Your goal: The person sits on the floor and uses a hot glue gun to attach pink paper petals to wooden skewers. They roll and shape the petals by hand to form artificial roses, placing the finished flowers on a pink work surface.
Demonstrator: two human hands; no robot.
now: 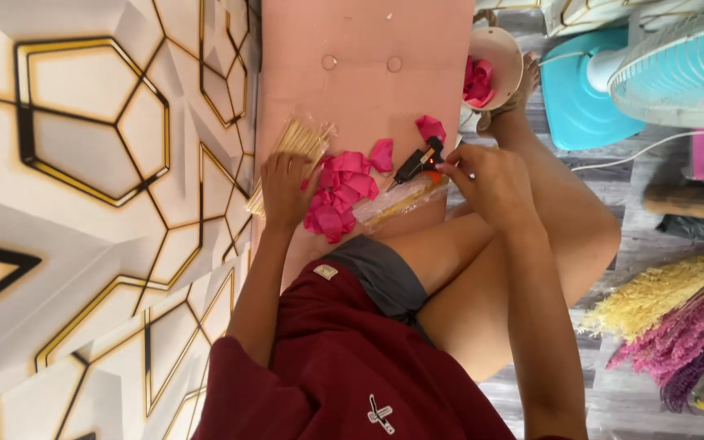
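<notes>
A: Where is the left hand [285, 189]?
B: Flat on the pink table [352, 90], fingers spread over a bundle of wooden sticks [297, 140], just left of the pink petals [340, 191].
A: And the right hand [486, 181]?
B: Its fingertips pinch something small right beside the black glue gun [417, 163], which lies on the table between both hands. More petals fill a bowl [500, 50] farther off.

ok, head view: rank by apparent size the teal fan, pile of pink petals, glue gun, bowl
1. teal fan, cut off by the frame
2. pile of pink petals
3. bowl, close to the pile and partly hidden, so unsure
4. glue gun, smallest
</notes>
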